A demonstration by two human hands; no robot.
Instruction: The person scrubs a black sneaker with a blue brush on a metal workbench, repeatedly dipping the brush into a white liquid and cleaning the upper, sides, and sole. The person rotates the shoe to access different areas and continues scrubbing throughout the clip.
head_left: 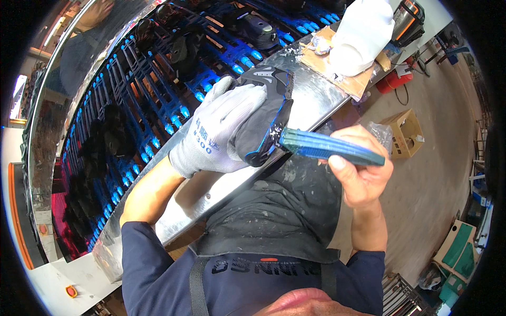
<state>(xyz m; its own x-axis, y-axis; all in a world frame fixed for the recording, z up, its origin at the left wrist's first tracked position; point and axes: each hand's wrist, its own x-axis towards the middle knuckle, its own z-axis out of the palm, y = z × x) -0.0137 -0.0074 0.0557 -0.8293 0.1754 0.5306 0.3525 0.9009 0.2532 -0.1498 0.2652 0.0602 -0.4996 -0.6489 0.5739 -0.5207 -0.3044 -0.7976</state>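
My left hand (224, 129), in a grey-white work glove with printing on its back, is wrapped around a black shoe (263, 116). The shoe has grey trim on top and a thin blue line along its edge. In my bare right hand (363, 168) is a brush with a broad blue-green handle (332, 146), pinched between thumb and fingers. Its head meets the shoe's lower edge, where whitish specks show. The bristles themselves are hard to make out. Both hands are above the edge of a shiny metal bench (321, 102).
Beyond the bench runs a rack conveyor (184, 113) with blue-tipped bars, carrying several black shoes (258, 31). A white plastic jug (361, 39) stands on cardboard (311, 55) at the bench's far right. On the floor are a red cylinder (394, 81) and a cardboard box (405, 134).
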